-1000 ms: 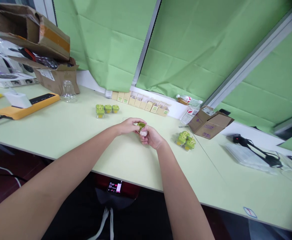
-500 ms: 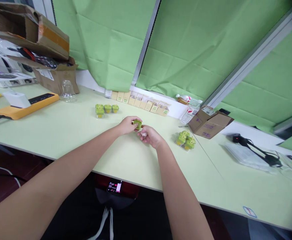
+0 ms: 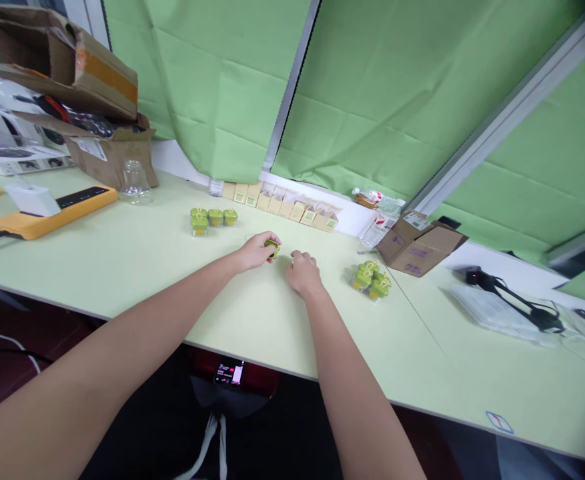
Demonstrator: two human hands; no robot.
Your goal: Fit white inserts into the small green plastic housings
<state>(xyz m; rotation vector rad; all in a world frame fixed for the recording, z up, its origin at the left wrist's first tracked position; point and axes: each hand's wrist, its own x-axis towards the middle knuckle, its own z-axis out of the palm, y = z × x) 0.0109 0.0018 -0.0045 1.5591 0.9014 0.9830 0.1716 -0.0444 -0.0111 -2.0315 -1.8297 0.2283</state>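
Observation:
My left hand (image 3: 259,251) is closed around a small green lid (image 3: 272,248), holding it above the middle of the table. To its right, my right hand (image 3: 303,272) is low over the tabletop with its fingers curled down. Its back faces me, so whatever is in its fingers is hidden. Several small clear containers with green lids (image 3: 199,225) stand in a group beyond my left hand. A second cluster of green-lidded containers (image 3: 372,280), with yellowish loops on top, sits to the right of my right hand.
A row of small tan boxes (image 3: 282,203) lines the wall. An orange power strip (image 3: 55,213), a clear plastic piece (image 3: 136,183) and stacked cardboard boxes (image 3: 117,150) are at left. An open carton (image 3: 417,247) and a black stand-like device (image 3: 517,303) are at right.
My right hand has moved away from the green lid, slightly right, and turned palm down. The small whitish thing seen in its fingers is now hidden. My left hand keeps the lid, now tilted.

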